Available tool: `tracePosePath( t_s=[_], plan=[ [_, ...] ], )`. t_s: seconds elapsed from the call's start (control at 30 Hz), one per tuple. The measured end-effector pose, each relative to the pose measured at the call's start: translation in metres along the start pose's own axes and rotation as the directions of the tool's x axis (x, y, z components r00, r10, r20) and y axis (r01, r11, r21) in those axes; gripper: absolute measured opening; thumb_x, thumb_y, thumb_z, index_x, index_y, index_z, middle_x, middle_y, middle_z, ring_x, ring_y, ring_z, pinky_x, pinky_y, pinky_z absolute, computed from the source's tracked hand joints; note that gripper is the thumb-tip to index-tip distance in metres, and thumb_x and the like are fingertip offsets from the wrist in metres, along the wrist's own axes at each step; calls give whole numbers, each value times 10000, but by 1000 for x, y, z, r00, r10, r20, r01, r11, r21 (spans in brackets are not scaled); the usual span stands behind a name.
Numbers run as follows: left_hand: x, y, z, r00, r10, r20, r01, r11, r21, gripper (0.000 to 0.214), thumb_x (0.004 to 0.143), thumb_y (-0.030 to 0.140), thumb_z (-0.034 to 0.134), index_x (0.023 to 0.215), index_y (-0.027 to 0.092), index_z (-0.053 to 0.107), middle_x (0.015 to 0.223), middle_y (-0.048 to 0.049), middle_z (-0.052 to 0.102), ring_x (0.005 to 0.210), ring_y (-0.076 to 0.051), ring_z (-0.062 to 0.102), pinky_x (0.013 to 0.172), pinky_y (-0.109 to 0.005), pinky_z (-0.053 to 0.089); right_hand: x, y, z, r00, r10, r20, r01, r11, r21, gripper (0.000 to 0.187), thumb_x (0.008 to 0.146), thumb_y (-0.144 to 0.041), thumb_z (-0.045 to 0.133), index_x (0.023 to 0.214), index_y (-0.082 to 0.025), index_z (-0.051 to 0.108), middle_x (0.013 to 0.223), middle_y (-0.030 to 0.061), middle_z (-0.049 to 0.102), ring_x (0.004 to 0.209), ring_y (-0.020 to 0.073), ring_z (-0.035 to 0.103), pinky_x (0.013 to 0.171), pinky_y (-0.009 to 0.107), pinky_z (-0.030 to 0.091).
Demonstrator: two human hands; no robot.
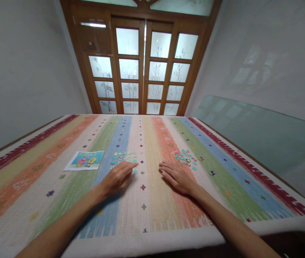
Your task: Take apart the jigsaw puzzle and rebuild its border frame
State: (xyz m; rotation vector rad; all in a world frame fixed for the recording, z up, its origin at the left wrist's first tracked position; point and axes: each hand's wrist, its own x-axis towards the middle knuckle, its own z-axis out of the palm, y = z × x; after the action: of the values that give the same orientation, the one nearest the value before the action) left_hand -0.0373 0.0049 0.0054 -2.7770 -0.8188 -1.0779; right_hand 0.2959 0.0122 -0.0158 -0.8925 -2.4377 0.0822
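My left hand (117, 176) lies flat on the striped cloth (152, 215), fingers stretched out, its fingertips at the near edge of a loose group of small puzzle pieces (123, 157). My right hand (176, 175) also rests flat and open on the cloth, just left of and below a second heap of coloured puzzle pieces (184, 157). Neither hand holds anything. A printed cartoon picture card (84, 159) lies to the left of my left hand.
The cloth covers a large table whose front edge (168, 240) is close to me. A sheet of glass (262, 132) leans against the right wall. A wooden door with frosted panes (141, 68) stands behind the table.
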Motion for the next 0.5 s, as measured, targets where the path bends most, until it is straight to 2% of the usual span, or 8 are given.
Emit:
tracePosePath(
  t_s=[0.27, 0.5],
  plan=[
    [5, 10, -7, 996, 76, -47, -73, 996, 58, 392, 979, 95, 503, 1353, 188, 572, 1122, -110, 720, 1011, -228, 681, 892, -417, 595, 1, 4, 1, 1000, 24, -10, -24, 1000, 16, 372, 1080, -305, 382, 1236, -172, 693, 1303, 141, 708, 1263, 253, 637, 1106, 487, 502],
    [6, 8, -8, 998, 58, -38, -55, 995, 87, 380, 979, 114, 512, 1342, 183, 599, 1145, -116, 720, 1019, -240, 684, 915, -460, 594, 1, 5, -2, 998, 56, 3, -56, 998, 41, 365, 1077, -298, 390, 1243, -173, 690, 1320, 145, 699, 1274, 257, 629, 1116, 493, 490]
  ],
)
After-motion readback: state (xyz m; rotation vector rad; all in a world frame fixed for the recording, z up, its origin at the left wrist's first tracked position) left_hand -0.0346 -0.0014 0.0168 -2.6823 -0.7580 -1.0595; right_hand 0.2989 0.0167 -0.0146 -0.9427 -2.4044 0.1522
